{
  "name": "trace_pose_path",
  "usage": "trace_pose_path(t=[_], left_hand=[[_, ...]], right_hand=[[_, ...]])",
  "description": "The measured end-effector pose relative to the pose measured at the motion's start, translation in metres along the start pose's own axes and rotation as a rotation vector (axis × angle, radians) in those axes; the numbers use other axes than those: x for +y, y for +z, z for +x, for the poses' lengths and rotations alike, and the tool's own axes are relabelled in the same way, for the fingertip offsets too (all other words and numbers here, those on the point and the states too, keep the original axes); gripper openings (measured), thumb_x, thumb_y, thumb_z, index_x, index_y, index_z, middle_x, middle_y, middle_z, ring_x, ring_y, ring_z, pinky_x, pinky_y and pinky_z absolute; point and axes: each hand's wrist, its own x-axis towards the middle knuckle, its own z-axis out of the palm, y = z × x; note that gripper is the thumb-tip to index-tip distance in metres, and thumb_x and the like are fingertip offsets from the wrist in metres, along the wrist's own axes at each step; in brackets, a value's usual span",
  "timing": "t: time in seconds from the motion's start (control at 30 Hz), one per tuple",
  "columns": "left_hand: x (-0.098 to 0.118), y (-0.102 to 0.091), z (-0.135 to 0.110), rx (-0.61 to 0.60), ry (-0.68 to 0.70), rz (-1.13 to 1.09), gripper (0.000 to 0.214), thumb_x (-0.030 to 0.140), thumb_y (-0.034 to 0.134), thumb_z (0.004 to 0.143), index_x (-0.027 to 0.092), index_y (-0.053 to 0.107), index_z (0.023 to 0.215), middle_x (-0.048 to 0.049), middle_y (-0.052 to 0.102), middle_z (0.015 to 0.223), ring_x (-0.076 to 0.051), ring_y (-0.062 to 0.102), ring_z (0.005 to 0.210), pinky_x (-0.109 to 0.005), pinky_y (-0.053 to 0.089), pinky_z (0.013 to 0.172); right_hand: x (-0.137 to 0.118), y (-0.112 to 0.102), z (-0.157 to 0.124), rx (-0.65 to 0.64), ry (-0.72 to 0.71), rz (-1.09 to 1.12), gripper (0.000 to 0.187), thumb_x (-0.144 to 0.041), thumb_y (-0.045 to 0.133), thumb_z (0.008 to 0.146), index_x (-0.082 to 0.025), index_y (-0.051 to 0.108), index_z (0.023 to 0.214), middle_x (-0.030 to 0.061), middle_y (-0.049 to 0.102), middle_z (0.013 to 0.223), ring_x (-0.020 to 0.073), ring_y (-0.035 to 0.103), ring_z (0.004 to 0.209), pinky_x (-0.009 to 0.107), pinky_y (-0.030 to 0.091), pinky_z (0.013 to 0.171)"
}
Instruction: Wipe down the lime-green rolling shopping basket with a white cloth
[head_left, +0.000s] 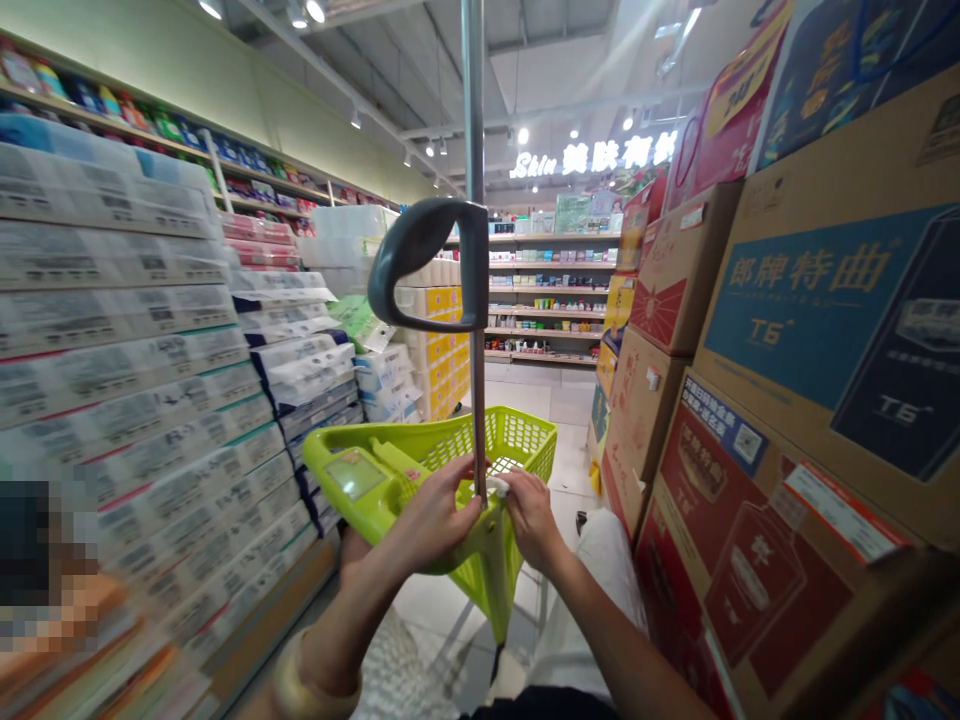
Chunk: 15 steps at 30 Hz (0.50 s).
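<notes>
A lime-green shopping basket cart (pixel 367 440) with a perforated basket stands in front of me. Its upright metal pole (pixel 478 400) carries a grey loop handle (pixel 427 322) at about eye level. My left hand (pixel 439 512) is closed around the bottom of the pole, where it meets the green plastic, with the thumb on the near side. Just right of the pole, my right hand (pixel 529 512) pinches a small white wipe or tissue (pixel 496 486) against the top of the green mount. Part of the wipe is hidden behind the fingers.
Stacked packs of paper goods (pixel 150 340) line the left side. On the right, large cartons (pixel 810 270) rise close to my arm. Stocked shelves (pixel 547 290) stand at the far end of the tiled aisle. A blurred-out person (pixel 45 560) is at the lower left.
</notes>
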Motion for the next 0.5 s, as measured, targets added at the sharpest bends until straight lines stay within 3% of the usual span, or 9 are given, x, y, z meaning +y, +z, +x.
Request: trace_pose_path(t=[0.1, 0.23, 0.33, 0.5], left_hand=[[-0.003, -0.006, 0.000, -0.027, 0.032, -0.040, 0.031, 0.022, 0.052, 0.076, 0.022, 0.058, 0.106, -0.0039, 0.066, 0.110, -0.019, 0.063, 0.101, -0.034, 0.049, 0.095], [-0.008, -0.016, 0.001, -0.072, 0.040, -0.081, 0.027, 0.027, 0.054, 0.077, 0.020, 0.058, 0.103, -0.0048, 0.067, 0.104, -0.019, 0.063, 0.097, -0.033, 0.051, 0.091], [-0.013, -0.024, 0.002, -0.084, 0.043, -0.097, 0.029, 0.029, 0.053, 0.077, 0.019, 0.058, 0.104, -0.0055, 0.067, 0.105, -0.020, 0.063, 0.099, -0.033, 0.051, 0.091], [-0.019, -0.036, 0.001, -0.105, -0.028, 0.036, 0.024, 0.033, 0.050, 0.079, 0.022, 0.062, 0.096, -0.0024, 0.069, 0.096, -0.019, 0.065, 0.091, -0.031, 0.051, 0.087]], right_hand=[[0.001, -0.004, 0.007, -0.080, 0.021, 0.054, 0.026, -0.023, 0.043, 0.092, -0.023, 0.065, 0.105, 0.0064, 0.064, 0.112, 0.0220, 0.053, 0.112, 0.041, 0.037, 0.102], [-0.023, 0.000, 0.005, -0.226, -0.047, 0.252, 0.031, -0.019, 0.038, 0.092, -0.024, 0.062, 0.111, 0.0053, 0.061, 0.114, 0.0176, 0.054, 0.109, 0.033, 0.042, 0.098], [-0.031, 0.004, 0.004, -0.244, -0.092, 0.252, 0.032, -0.018, 0.038, 0.091, -0.023, 0.061, 0.112, 0.0051, 0.061, 0.113, 0.0179, 0.053, 0.108, 0.033, 0.041, 0.099], [-0.014, 0.012, 0.010, -0.176, -0.016, 0.052, 0.031, -0.014, 0.040, 0.087, -0.022, 0.064, 0.105, 0.0049, 0.064, 0.103, 0.0197, 0.055, 0.102, 0.037, 0.041, 0.095]])
